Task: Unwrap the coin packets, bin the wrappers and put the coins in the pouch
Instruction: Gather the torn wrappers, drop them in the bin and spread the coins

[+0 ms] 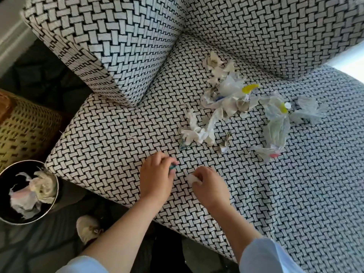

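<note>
We see a loose heap of packets and torn wrappers (230,103) spread across the middle of a woven black-and-white sofa seat (110,134). It is crumpled off-white paper strips and clear plastic, flecked with yellow, blue and pinkish red. A long clear plastic bag (277,129) lies at its right side.

Near the seat's front edge, the left hand (155,174) pinches a small teal piece (173,166), too hidden to identify. Just beside it, the right hand (210,186) grips a crumpled white wrapper (191,179).

On the floor at left, a round black bin (25,162) with a silver rim holds discarded wrappers (33,192).
</note>
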A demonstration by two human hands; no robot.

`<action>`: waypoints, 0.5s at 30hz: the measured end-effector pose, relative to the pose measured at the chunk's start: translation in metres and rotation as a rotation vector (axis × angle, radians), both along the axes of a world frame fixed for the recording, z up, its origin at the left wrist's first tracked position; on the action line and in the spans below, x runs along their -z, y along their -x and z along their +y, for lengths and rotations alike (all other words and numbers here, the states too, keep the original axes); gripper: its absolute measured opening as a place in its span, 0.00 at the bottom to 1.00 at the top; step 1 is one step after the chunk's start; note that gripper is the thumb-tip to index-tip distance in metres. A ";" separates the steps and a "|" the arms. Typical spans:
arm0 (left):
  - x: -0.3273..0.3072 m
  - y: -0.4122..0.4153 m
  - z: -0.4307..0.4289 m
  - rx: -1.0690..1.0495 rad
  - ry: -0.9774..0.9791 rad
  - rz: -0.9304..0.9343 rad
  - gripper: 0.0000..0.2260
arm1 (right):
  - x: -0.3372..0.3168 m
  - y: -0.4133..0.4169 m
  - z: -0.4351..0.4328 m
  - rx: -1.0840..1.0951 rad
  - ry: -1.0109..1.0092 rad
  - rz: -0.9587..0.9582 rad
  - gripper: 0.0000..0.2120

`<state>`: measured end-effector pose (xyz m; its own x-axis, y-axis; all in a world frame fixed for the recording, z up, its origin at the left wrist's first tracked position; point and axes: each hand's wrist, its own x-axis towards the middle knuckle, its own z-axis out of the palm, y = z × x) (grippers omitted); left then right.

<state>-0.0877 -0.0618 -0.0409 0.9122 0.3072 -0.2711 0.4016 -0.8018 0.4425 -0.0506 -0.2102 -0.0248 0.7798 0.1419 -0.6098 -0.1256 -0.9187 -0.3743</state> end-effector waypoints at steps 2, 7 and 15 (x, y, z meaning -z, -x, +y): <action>0.000 -0.006 -0.004 -0.042 0.025 -0.032 0.05 | 0.000 -0.008 -0.006 0.075 -0.093 0.027 0.07; -0.012 -0.034 -0.025 -0.260 0.229 -0.037 0.05 | -0.009 -0.037 -0.011 0.295 -0.334 -0.075 0.07; -0.017 -0.086 -0.037 -0.138 0.148 -0.055 0.26 | -0.008 -0.108 -0.014 -0.032 -0.149 -0.250 0.31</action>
